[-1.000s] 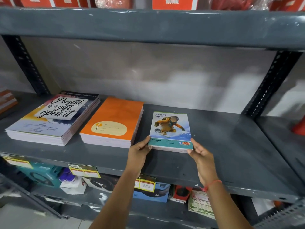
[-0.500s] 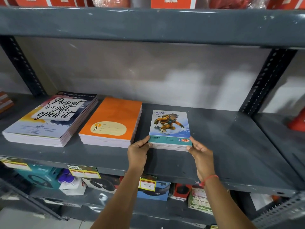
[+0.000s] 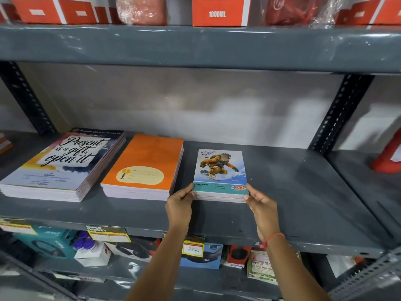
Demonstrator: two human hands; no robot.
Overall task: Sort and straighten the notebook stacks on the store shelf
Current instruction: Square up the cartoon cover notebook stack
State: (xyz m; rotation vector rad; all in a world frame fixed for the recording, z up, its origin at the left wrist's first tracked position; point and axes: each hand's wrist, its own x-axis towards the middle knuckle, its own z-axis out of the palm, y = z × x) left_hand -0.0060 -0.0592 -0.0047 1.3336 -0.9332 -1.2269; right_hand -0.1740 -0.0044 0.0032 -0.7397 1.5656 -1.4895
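shelf [image 3: 303,213]: grey metal, holds three notebook stacks side by side
snowboarder stack [image 3: 220,170]: rightmost, flat, long axis front to back, title end to the wall
left hand [image 3: 180,206]: fingers clamped on its near-left corner
right hand [image 3: 261,204]: clamped on near-right corner
orange stack [image 3: 144,166]: just left

I am holding the small snowboarder notebook stack [image 3: 220,174] by its near corners on the grey shelf [image 3: 303,203], my left grip [image 3: 180,205] pinching one corner and my right grip [image 3: 261,206] the other. Just left of my left grip, the orange stack [image 3: 144,166] is lying flat; the lettered stack [image 3: 63,165] is sitting farther left.
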